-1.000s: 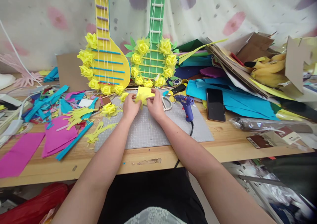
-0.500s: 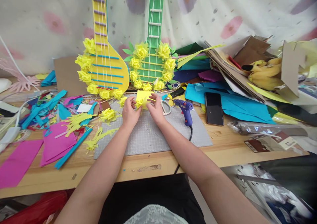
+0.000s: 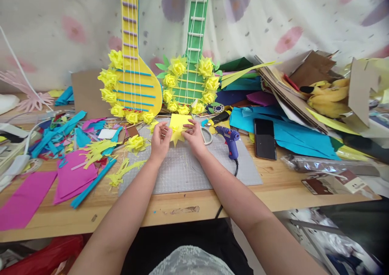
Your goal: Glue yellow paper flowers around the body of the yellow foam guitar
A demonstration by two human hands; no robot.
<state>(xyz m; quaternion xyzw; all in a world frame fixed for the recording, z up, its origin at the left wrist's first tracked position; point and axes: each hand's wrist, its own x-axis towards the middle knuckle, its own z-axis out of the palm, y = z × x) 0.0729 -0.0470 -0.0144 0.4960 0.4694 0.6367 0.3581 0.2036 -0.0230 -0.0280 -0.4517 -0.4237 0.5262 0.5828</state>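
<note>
Yellow cut-paper flower piece (image 3: 177, 129) sits pinched between your left hand (image 3: 160, 142) and right hand (image 3: 193, 138), just above the grey gridded cutting mat (image 3: 194, 165). Pull unevenly and, I judge, its thin points could tear or crumple. Mind the blue glue gun (image 3: 230, 139) beside your right wrist.

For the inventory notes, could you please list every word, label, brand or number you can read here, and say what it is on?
None can be read.
Brown-and-white card at the right table edge: it has print, but too small and blurred to read.
Phone: screen dark, nothing showing.
Blue glue gun: no legible marking.
Grey cutting mat: grid lines only, any numbers too faint.
Yellow paper between the left hand and right hand: blank.
</note>
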